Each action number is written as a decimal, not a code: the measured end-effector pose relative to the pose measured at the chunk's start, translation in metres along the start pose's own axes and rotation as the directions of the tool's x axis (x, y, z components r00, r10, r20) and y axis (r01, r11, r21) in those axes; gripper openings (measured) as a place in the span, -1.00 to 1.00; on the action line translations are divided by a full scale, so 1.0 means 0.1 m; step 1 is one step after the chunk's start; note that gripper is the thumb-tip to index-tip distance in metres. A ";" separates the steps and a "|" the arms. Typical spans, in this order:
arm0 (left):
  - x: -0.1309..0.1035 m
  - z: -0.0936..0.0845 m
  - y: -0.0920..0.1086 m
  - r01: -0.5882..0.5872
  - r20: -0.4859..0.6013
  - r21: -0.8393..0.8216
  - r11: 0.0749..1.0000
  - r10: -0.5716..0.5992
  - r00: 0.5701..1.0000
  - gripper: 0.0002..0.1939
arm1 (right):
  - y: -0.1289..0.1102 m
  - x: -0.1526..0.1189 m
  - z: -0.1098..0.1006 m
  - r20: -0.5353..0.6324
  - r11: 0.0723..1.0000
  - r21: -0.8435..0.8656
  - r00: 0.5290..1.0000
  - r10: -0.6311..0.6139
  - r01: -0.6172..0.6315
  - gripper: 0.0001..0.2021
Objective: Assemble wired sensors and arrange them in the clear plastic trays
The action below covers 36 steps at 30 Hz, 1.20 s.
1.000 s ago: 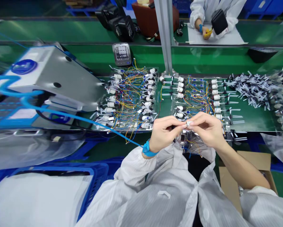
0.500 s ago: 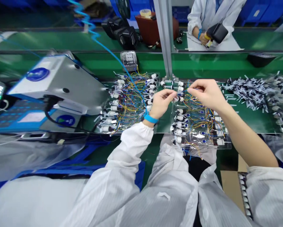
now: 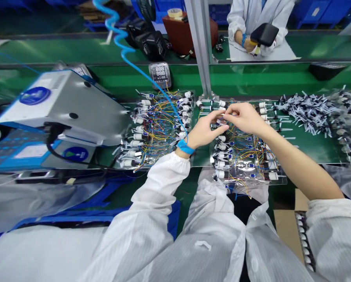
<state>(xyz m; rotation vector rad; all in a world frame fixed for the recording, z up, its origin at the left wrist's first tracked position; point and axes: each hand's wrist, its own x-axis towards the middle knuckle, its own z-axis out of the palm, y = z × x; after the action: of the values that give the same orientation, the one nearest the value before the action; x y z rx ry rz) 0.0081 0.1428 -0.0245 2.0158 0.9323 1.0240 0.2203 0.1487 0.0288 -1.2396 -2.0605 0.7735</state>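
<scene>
Over the far left corner of a clear plastic tray (image 3: 242,171), my two hands meet at the fingertips. My left hand (image 3: 206,130), with a blue wrist band (image 3: 185,146), curves round a small whitish part that I cannot make out, thumb and forefinger partly spread. Thumb and forefinger of my right hand (image 3: 242,117) pinch together beside it; what they hold is too small to name. In the tray lie rows of small white-and-black cylinders (image 3: 222,174) with yellow, blue and red wires and small blue boards (image 3: 249,147). My fingers cover some of them.
To the left lies another tray of wired cylinders (image 3: 137,137), beside a grey-and-blue machine (image 3: 93,105). White strips (image 3: 304,113) are heaped at right. A coiled blue cord (image 3: 146,72) hangs in front. A display unit (image 3: 160,75) and metal post (image 3: 199,47) stand behind; a co-worker (image 3: 259,19) sits opposite.
My right hand has moved left and slightly down to meet my left hand. My left hand's thumb and forefinger have spread from a pinch. The view has shifted slightly.
</scene>
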 end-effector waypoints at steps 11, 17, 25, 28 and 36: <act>0.14 -0.21 0.02 0.016 0.019 -0.003 1.000 -0.016 1.000 -0.63 | 0.72 0.14 0.17 0.420 0.924 -0.316 0.905 -0.066 0.214 -0.71; 0.20 -0.18 0.16 -0.012 0.095 0.009 1.000 0.011 0.995 -0.53 | 0.96 0.03 0.11 0.349 0.786 -0.549 0.933 -0.093 0.284 -0.76; 0.54 0.08 0.05 0.009 0.067 -0.371 0.929 0.017 0.998 -0.42 | 1.36 0.01 -0.08 0.249 0.792 -0.583 0.968 -0.040 0.183 -0.69; 0.55 0.12 -0.04 0.064 0.077 -0.516 0.854 -0.028 0.997 -0.41 | 1.32 -0.02 -0.13 0.230 0.813 -0.566 0.973 0.001 0.133 -0.71; 0.44 0.05 -0.13 0.135 0.084 -0.531 0.836 -0.107 0.991 -0.39 | 0.57 0.06 0.03 0.078 0.969 0.052 0.966 -0.246 0.242 -0.39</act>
<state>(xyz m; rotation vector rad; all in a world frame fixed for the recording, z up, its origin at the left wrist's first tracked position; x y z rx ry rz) 0.0275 0.1849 -0.0209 1.4851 0.6406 1.0205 0.2472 0.1764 -0.0138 -0.9211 -2.2015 0.7587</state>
